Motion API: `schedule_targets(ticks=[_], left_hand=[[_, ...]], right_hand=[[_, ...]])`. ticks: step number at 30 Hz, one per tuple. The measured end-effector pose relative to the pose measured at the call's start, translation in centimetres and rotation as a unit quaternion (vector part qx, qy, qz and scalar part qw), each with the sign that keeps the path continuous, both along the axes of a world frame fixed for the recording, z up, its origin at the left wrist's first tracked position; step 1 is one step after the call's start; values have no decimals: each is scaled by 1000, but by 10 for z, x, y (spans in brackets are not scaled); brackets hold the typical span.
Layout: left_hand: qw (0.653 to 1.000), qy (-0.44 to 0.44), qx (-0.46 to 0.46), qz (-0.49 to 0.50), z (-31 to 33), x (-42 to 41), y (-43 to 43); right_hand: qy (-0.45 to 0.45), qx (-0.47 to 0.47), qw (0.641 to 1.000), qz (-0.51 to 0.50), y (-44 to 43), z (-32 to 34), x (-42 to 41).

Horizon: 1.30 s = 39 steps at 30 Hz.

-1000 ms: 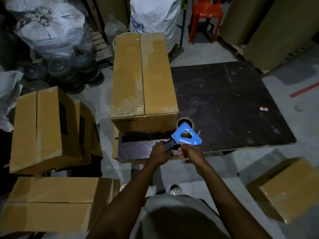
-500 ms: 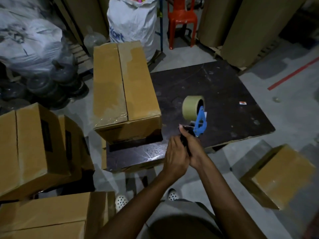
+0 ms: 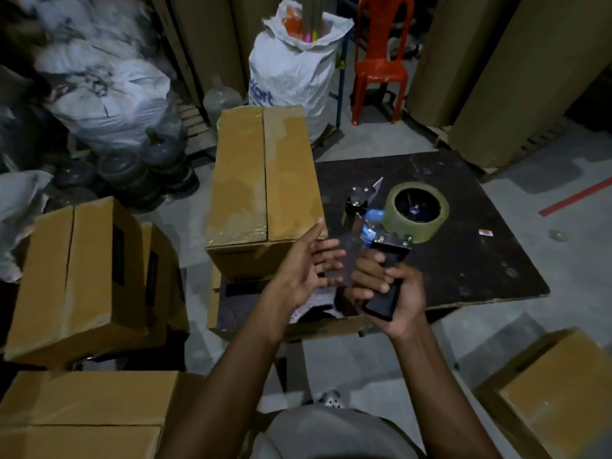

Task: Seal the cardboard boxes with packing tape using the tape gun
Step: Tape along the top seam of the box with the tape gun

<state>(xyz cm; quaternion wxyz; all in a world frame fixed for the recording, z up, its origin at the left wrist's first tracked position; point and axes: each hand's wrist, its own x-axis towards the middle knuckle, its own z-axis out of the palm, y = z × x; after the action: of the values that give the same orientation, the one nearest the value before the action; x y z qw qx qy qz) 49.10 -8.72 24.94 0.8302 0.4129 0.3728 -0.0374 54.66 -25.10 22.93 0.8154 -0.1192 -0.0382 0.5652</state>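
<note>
A tall cardboard box [image 3: 265, 180] stands on the left part of a dark board [image 3: 463, 260], its top seam covered with shiny tape. My right hand [image 3: 394, 289] grips the black handle of a blue tape gun [image 3: 384, 233], which carries a tan roll of packing tape [image 3: 415, 213] and points away from me, just right of the box. My left hand [image 3: 308, 263] hovers with fingers spread between the box's near corner and the gun, holding nothing.
Several more cardboard boxes lie around: one at the left [image 3: 86, 276], one at the bottom left [image 3: 82, 415], one at the bottom right [image 3: 556, 399]. White sacks [image 3: 291, 71], a red chair [image 3: 381, 58] and dark water jugs [image 3: 139, 170] stand behind.
My left hand has let go of the tape gun and spread its fingers. The gun has turned so the roll faces up and sits farther right. The view has shifted.
</note>
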Motion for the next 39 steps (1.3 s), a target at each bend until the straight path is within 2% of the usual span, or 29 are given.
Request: schedule_targets(ticks=[4,8,14,19,21,24,26,27,31,35,39], left_hand=[[997,-32,-74,-10,21,0,10],[981,-90,-151,76,29,-7,14],[961,-164,-208,75,19,-26,11],[966,-140,-209,52,11,-37,8],[968,-123,-214,52,6,-36,13],[975,-55,-199,86,-8,-34,24],[976,-28,-192,99,-20,-35,29],[977,-26,-186,104,-25,-37,31],[976,-51,-171,121,-31,-48,35],[961,-116,-220,125,-31,-56,33],[967,-72,-211,120,-27,-57,34]], right_hand=[[-49,-1,997,59,1,0,-7],[-100,-31,989,104,-3,-4,-3],[-178,-50,967,176,-12,-17,12],[-244,-99,940,218,-24,-28,22],[-278,-183,918,214,-27,-36,27],[-359,-356,846,171,-23,-43,29],[-426,-397,807,102,-16,-42,24],[-441,-399,801,74,-12,-42,20],[-445,-371,815,16,-2,-43,7],[-430,-358,829,6,0,-43,5],[-395,-351,849,13,3,-48,6]])
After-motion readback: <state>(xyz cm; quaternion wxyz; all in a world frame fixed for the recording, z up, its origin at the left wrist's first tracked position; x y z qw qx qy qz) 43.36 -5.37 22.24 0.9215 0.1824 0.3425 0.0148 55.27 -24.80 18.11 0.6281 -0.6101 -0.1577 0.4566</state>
